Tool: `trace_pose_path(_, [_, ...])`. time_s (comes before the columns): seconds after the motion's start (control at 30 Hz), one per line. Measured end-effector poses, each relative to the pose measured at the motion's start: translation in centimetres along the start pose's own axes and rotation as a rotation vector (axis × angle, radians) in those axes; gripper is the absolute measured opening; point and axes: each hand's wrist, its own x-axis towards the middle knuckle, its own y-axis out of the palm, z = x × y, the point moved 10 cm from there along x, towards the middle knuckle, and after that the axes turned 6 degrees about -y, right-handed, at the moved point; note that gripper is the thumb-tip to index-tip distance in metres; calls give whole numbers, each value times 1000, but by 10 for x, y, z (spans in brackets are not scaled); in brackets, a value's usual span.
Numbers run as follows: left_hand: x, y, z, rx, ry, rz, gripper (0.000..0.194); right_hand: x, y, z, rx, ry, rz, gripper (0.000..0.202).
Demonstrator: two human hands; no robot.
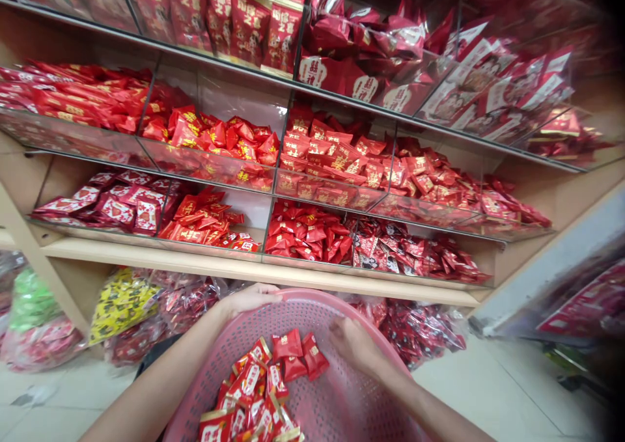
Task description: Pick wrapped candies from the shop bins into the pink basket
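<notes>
Left fingers (266, 292) grip the pink basket (351, 400); right fingers (342, 331) blurred, spread unclear

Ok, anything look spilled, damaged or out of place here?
No obvious spill or damage; the red packets in the pink basket just lie in a loose heap. Only oddity: a small grey patch on the pale floor, lower left. Scrap or stain, can't tell.

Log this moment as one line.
left hand: on rim of pink basket | right hand: basket's right side, blurred | inside: red packets | ahead: stocked wooden shelves
</notes>
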Motion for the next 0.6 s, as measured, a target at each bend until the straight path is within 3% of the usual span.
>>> trace_pose_path(0.13, [-1,4,-3,-30,-5,16,39,13,-64,100,-486,-397,-214,16])
trace_pose_path(0.27, [2,3,-1,-14,-13,8,40,29,-88,165,-969,-636,-414,18])
trace_pose_path(0.4, [7,-3,5,16,5,-7,40,49,-81,186,-1199,-757,-488,16])
trace_pose_path(0.6, [6,-3,6,-37,9,10,37,67,-70,189,-1285,-824,-467,16])
